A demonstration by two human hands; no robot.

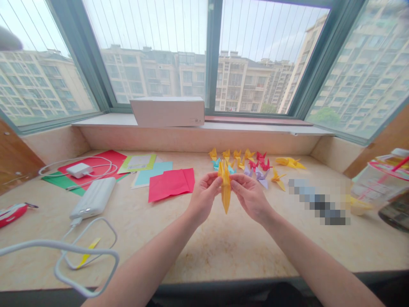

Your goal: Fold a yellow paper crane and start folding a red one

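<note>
A folded yellow-orange paper piece is held upright above the stone sill, its long point hanging down. My left hand pinches its upper left side. My right hand pinches its upper right side. Both hands are closed on the paper, thumbs towards me. Just behind them stands a cluster of finished paper cranes in yellow, red, blue and lilac. Two more yellow cranes lie further right.
Loose coloured sheets lie left of my hands: a red one, a light blue one, and green and red ones under a white charger. A white power bank with cables lies at left. A white box sits on the ledge. A plastic cup stands at right.
</note>
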